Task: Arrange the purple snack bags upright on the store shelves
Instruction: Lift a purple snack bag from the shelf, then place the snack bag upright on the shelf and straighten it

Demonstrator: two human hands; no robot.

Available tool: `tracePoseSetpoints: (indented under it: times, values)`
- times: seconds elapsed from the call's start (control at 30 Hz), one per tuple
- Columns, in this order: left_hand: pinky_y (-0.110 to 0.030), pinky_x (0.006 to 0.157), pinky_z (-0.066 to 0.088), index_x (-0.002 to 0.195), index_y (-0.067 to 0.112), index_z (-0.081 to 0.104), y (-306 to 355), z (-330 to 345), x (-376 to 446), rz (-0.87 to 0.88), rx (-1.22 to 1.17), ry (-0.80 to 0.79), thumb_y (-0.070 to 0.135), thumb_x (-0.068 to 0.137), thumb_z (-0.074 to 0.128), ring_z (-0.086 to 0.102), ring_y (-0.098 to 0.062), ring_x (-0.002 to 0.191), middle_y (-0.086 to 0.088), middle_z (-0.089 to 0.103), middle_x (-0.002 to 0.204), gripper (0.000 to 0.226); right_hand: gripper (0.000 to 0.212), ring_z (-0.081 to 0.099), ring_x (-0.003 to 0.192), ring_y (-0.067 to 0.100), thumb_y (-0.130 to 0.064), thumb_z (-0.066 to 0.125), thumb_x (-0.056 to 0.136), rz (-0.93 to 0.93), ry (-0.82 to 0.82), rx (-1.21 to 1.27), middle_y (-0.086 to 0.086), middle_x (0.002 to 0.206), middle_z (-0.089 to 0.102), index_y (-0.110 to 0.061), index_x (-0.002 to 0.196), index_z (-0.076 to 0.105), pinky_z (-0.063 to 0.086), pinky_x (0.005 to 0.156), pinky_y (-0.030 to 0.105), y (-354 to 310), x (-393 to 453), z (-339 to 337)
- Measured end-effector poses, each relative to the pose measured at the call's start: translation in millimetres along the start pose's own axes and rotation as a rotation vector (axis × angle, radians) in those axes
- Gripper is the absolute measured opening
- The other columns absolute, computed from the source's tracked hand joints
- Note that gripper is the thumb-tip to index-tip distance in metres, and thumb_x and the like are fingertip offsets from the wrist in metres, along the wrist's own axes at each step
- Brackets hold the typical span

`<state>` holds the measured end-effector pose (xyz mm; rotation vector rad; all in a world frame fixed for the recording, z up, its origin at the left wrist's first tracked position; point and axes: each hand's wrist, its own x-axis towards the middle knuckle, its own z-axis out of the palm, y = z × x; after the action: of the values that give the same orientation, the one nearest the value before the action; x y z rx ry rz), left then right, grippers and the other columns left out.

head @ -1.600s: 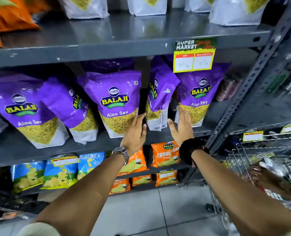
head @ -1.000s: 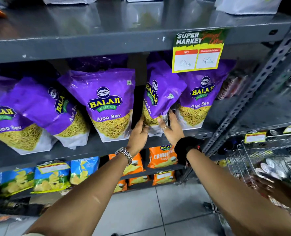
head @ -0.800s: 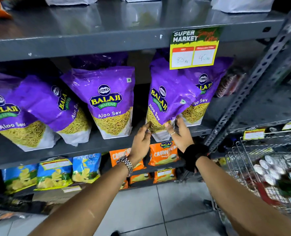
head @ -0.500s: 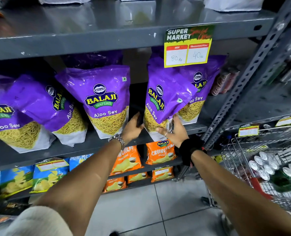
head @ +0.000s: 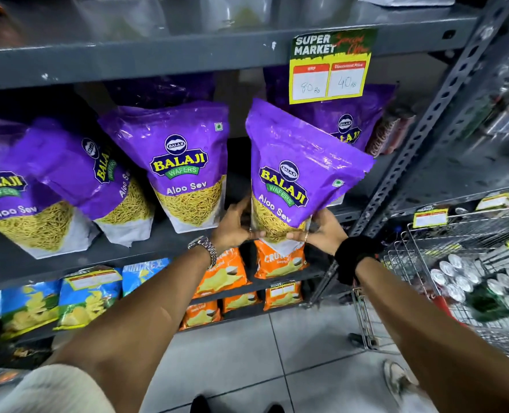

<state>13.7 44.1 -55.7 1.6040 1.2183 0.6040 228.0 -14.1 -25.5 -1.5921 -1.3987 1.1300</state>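
Purple glossy film, bright with shelf-light: the held bag (head: 301, 174), lifted at the front edge of the middle shelf (head: 157, 248), tilted with its top leaning right, just below and left of the price tag (head: 330, 67). Gripped at the bottom corners, left hand (head: 232, 226) closed on the lower left, right hand (head: 324, 229) closed on the lower right, base seam pinched between them. Judged light and soft-walled, loose sev settled low, so weight sat near the base; slick film, likely to slide under a loose grip; contents brittle, best not squeezed across the yellow window. Best taken low at the gusset, or by the stiff top seal, then set down flat on the base. Directly behind it, under the tag, a second bag (head: 348, 126), partly hidden. Left of the tag, an upright bag (head: 184, 165), standing apart from the held one; further left, two leaning bags (head: 98, 177), slumped and overlapping. Down and right of the tag, a wire trolley (head: 456, 263).
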Motion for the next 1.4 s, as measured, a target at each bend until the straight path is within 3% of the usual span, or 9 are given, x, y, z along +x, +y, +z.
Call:
tracePoseSetpoints:
  times: [0.13,0.23,0.33,0.47,0.57,0.77,1.0,1.13,1.4]
  values:
    - [-0.039,0.112,0.036,0.133,0.017,0.042,8.0,3.9,-31.8,0.044,-0.012,0.039,0.030,0.043,0.091,0.049,-0.024,0.128,-0.009,0.053,0.135,0.103,0.072,0.064,0.086,-0.007,-0.003,0.083,0.058,-0.047,-0.105,0.001,0.015,0.120,0.062,-0.002,0.122,0.049,0.053,0.077,0.011,-2.7,-23.5,-7.5]
    - [-0.047,0.104,0.045,0.126,0.015,0.041,11.5,4.2,-61.2,0.066,-0.151,0.027,0.032,0.035,0.093,0.054,-0.023,0.124,-0.007,0.057,0.130,0.107,0.072,0.062,0.099,0.012,-0.011,0.081,0.054,-0.071,-0.193,-0.012,0.012,0.119,0.062,-0.005,0.119,0.050,0.052,0.093,0.035,-12.9,-41.7,-10.9]
    - [-0.044,0.099,0.050,0.115,0.020,0.042,26.2,-0.4,-93.1,0.112,-0.178,0.032,0.027,0.037,0.093,0.058,-0.019,0.118,-0.002,0.061,0.121,0.093,0.056,0.064,0.091,-0.004,-0.001,0.080,0.062,-0.134,-0.284,-0.020,0.001,0.111,0.063,-0.027,0.104,0.054,0.049,0.097,0.042,-31.8,-57.8,-16.8]
    - [-0.024,0.095,0.049,0.115,0.026,0.039,61.4,-18.1,-129.7,0.233,-0.159,0.134,0.025,0.042,0.091,0.059,0.002,0.111,0.009,0.059,0.119,0.090,0.066,0.061,0.105,0.007,-0.044,0.085,0.049,-0.267,-0.357,-0.013,-0.001,0.115,0.063,-0.029,0.106,0.055,0.049,0.098,0.032,-83.1,-80.4,-22.7]
    - [-0.015,0.089,0.049,0.111,0.034,0.040,97.0,-39.2,-150.0,0.347,-0.139,0.226,0.039,0.037,0.090,0.060,0.008,0.104,0.014,0.060,0.113,0.089,0.069,0.060,0.106,0.007,-0.050,0.081,0.052,-0.370,-0.362,0.000,-0.008,0.112,0.067,-0.026,0.111,0.054,0.050,0.094,0.026,-132.0,-92.0,-29.1]
    - [-0.020,0.086,0.052,0.099,0.035,0.042,187.7,-84.8,-170.5,0.515,-0.116,0.439,0.048,0.033,0.089,0.063,0.002,0.095,0.014,0.063,0.104,0.082,0.027,0.064,0.082,-0.012,-0.025,0.068,0.061,-0.548,-0.299,0.131,-0.028,0.082,0.073,-0.029,0.088,0.069,0.048,0.073,0.005,-232.2,-106.9,-51.5]
    - [-0.016,0.091,0.047,0.113,0.022,0.041,276.0,-127.1,-154.3,0.686,-0.047,0.645,0.042,0.043,0.089,0.058,0.012,0.101,0.017,0.060,0.110,0.087,0.039,0.058,0.060,-0.020,0.015,0.043,0.085,-0.746,-0.083,0.336,-0.030,0.056,0.067,-0.022,0.078,0.049,0.044,0.061,-0.001,-311.2,-71.8,-69.0]
    - [-0.038,0.102,0.047,0.121,0.021,0.038,292.5,-143.1,-122.0,0.655,-0.032,0.734,0.050,0.043,0.086,0.058,-0.010,0.116,0.006,0.061,0.122,0.096,0.026,0.060,0.074,-0.018,0.006,0.046,0.089,-0.790,-0.022,0.344,-0.030,0.073,0.071,-0.016,0.099,0.057,0.045,0.067,0.001,-332.2,-36.5,-69.7]
    - [-0.039,0.100,0.048,0.118,0.015,0.035,301.4,-146.5,-49.3,0.477,-0.098,0.716,0.047,0.052,0.083,0.059,-0.017,0.111,-0.003,0.061,0.120,0.087,0.042,0.058,0.074,-0.024,0.001,0.049,0.090,-0.748,0.172,0.343,0.003,0.122,0.051,0.002,0.131,0.043,0.046,0.071,-0.001,-333.8,34.6,-69.8]
